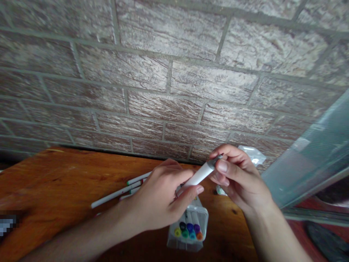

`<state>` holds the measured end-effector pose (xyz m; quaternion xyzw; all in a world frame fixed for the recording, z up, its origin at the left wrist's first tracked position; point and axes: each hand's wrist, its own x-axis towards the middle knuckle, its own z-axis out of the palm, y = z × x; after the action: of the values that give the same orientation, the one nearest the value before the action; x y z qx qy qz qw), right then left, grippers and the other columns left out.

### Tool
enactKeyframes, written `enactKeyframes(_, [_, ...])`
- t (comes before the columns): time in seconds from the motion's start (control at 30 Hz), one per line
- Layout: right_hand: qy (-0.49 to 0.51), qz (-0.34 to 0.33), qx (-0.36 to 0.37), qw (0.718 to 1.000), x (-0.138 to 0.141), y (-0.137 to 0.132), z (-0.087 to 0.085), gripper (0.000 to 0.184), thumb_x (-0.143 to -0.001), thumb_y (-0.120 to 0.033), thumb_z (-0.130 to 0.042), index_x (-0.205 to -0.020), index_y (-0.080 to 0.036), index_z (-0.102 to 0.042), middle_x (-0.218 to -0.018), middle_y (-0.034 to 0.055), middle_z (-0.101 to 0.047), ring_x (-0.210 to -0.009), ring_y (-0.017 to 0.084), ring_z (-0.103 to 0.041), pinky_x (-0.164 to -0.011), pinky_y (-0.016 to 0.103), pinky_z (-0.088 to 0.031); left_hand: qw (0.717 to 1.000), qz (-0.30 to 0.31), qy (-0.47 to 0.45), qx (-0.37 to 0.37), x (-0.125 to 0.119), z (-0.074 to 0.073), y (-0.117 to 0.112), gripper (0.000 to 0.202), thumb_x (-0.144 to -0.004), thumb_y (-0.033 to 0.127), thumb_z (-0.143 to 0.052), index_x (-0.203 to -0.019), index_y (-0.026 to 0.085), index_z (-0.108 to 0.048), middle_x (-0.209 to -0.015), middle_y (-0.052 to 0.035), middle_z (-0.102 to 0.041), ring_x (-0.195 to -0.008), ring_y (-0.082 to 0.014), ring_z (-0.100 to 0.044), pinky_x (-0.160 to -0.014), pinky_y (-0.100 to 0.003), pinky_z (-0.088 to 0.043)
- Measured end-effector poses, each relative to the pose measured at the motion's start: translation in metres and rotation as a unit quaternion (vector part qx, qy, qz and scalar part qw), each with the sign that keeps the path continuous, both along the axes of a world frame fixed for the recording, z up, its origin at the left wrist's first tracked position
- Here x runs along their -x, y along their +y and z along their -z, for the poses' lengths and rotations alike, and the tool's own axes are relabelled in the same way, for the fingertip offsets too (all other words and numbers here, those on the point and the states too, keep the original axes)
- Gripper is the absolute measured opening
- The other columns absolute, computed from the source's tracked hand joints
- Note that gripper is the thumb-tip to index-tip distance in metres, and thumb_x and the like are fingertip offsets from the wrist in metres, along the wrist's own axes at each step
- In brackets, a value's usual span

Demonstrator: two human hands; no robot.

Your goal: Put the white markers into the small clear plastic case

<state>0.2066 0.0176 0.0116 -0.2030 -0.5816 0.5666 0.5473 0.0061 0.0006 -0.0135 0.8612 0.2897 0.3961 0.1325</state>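
Observation:
My left hand and my right hand both grip a white marker above a wooden table. Its dark tip end sticks out past the right fingers, and its lower end lies inside the left fingers. Below my left hand stands a clear plastic case of upright markers with several coloured caps. Several loose white markers lie on the table left of my left hand, partly hidden by it.
A brick wall rises behind the table. A crumpled clear wrapper lies behind my right hand. A translucent pale panel leans in at the right. A small white object sits under my right hand.

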Motion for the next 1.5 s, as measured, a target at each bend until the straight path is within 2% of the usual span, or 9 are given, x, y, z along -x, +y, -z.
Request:
enactKeyframes(0.27, [-0.023,0.027,-0.018,0.999,0.000,-0.004,0.001,0.016,-0.077,-0.031,-0.094,-0.088,-0.023,-0.086,-0.054,-0.0041,-0.060,-0.043,0.006,-0.039,-0.041,0.020,-0.024,1.000,-0.002,0.017,-0.005,0.003,0.005,-0.002,0.020,-0.102,0.025,-0.059,-0.086,0.017,-0.068,-0.071,0.0012,-0.068,-0.070,-0.0168,-0.061,-0.077,-0.033,-0.042])
enactKeyframes(0.37, [-0.058,0.048,-0.033,0.997,-0.003,-0.008,0.005,0.015,-0.079,-0.029,-0.093,-0.090,-0.023,-0.086,-0.062,-0.0015,-0.066,-0.049,0.008,-0.046,-0.042,0.021,-0.027,1.000,-0.016,0.015,-0.010,0.003,0.004,-0.006,0.026,-0.103,0.029,-0.061,-0.079,0.019,-0.065,-0.069,0.0019,-0.066,-0.069,-0.0156,-0.059,-0.071,-0.030,-0.040])
enactKeyframes(0.53, [-0.115,0.077,-0.044,0.989,-0.012,-0.018,0.021,0.011,-0.084,-0.029,-0.089,-0.084,-0.021,-0.083,-0.085,0.0043,-0.078,-0.050,0.007,-0.045,-0.045,0.024,-0.033,1.000,-0.014,-0.007,0.005,0.002,0.005,-0.013,0.030,-0.098,0.029,-0.068,-0.071,0.018,-0.062,-0.062,0.0044,-0.059,-0.061,-0.0121,-0.055,-0.060,-0.026,-0.035])
enactKeyframes(0.63, [-0.108,0.091,-0.018,0.990,-0.021,-0.026,0.034,0.009,-0.086,-0.030,-0.087,-0.088,-0.021,-0.084,-0.080,0.0035,-0.077,-0.050,0.008,-0.048,-0.046,0.024,-0.035,0.997,-0.015,-0.018,0.073,0.006,0.014,-0.019,0.026,-0.099,0.033,-0.068,-0.078,0.017,-0.070,-0.066,0.0033,-0.066,-0.061,-0.0120,-0.059,-0.058,-0.024,-0.039])
enactKeyframes(0.8, [-0.070,0.092,0.026,0.993,-0.032,-0.040,0.055,0.024,-0.080,-0.031,-0.092,-0.102,-0.025,-0.086,-0.068,0.0002,-0.073,-0.048,0.008,-0.052,-0.045,0.022,-0.038,0.983,0.013,-0.088,0.163,0.016,0.035,-0.031,0.021,-0.102,0.032,-0.066,-0.110,0.019,-0.080,-0.097,-0.0025,-0.082,-0.086,-0.0166,-0.074,-0.073,-0.024,-0.053])
enactKeyframes(1.0, [-0.088,0.111,0.017,0.990,-0.032,-0.050,0.075,0.026,-0.076,-0.035,-0.095,-0.100,-0.027,-0.088,-0.066,0.0024,-0.076,-0.046,0.008,-0.054,-0.043,0.019,-0.041,0.982,-0.041,-0.157,0.095,0.019,0.059,-0.039,0.019,-0.096,0.025,-0.075,-0.113,0.019,-0.082,-0.109,-0.0076,-0.084,-0.097,-0.0200,-0.078,-0.087,-0.029,-0.061])
enactKeyframes(1.13, [-0.107,0.158,-0.033,0.981,-0.030,-0.056,0.080,0.019,-0.080,-0.034,-0.092,-0.096,-0.025,-0.088,-0.067,0.0040,-0.077,-0.047,0.011,-0.060,-0.043,0.022,-0.048,0.984,-0.035,-0.175,0.019,0.018,0.066,-0.039,0.016,-0.094,0.019,-0.076,-0.109,0.019,-0.083,-0.106,-0.0089,-0.084,-0.094,-0.0193,-0.079,-0.086,-0.029,-0.064])
enactKeyframes(1.27, [-0.144,0.215,-0.135,0.957,-0.031,-0.066,0.076,0.011,-0.080,-0.023,-0.089,-0.091,-0.023,-0.086,-0.063,0.0021,-0.075,-0.048,0.014,-0.063,-0.044,0.024,-0.051,0.982,-0.036,-0.184,0.012,0.018,0.073,-0.041,0.018,-0.094,0.021,-0.078,-0.111,0.020,-0.082,-0.107,-0.0087,-0.084,-0.095,-0.0192,-0.079,-0.085,-0.030,-0.065])
enactKeyframes(1.5, [-0.235,0.212,-0.260,0.912,-0.038,-0.077,0.082,0.030,-0.081,-0.009,-0.085,-0.105,-0.027,-0.084,-0.090,0.0051,-0.084,-0.076,0.019,-0.077,-0.068,0.028,-0.062,0.984,-0.039,-0.177,0.000,0.027,0.084,-0.043,0.016,-0.092,0.019,-0.080,-0.108,0.020,-0.083,-0.103,-0.0076,-0.084,-0.093,-0.0188,-0.080,-0.085,-0.028,-0.064])
